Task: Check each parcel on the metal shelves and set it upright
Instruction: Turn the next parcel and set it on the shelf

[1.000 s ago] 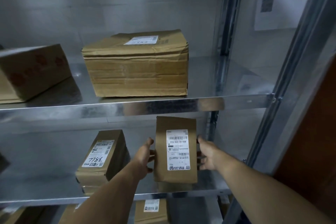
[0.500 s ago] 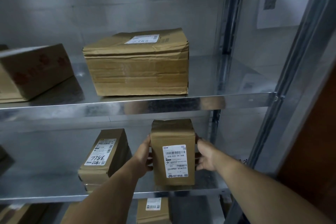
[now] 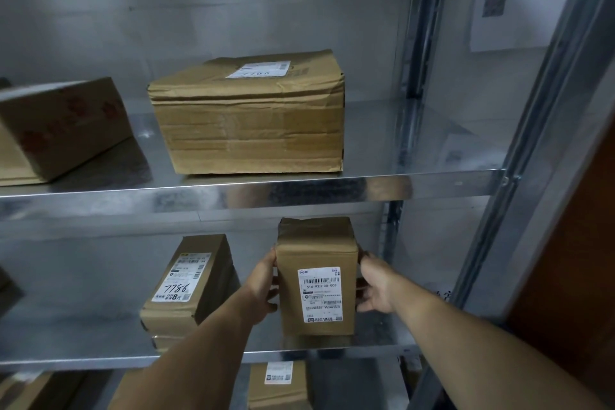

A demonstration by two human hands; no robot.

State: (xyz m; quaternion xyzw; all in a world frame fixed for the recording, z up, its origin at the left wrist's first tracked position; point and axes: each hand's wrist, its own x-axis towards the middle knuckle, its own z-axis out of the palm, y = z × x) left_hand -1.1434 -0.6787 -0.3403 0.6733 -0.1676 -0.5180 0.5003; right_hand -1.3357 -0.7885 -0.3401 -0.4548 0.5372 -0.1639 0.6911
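A small brown parcel [image 3: 317, 276] with a white barcode label stands upright on the middle metal shelf [image 3: 372, 348], near its right end. My left hand [image 3: 263, 286] grips its left side and my right hand [image 3: 374, 286] grips its right side, fingers wrapped toward the front. To the left, another labelled parcel [image 3: 191, 280] marked 7786 leans tilted on a flatter one beneath it.
On the upper shelf [image 3: 299, 188] sit a large crumpled carton [image 3: 249, 120] and a tilted box [image 3: 56, 130] at the left. A labelled parcel [image 3: 278, 383] shows on the shelf below. A steel upright [image 3: 519, 143] and a brown door [image 3: 572, 276] bound the right side.
The parcel between my hands has tipped from facing me flat to standing lower on the shelf, its top now visible. Both hands stayed on its sides.
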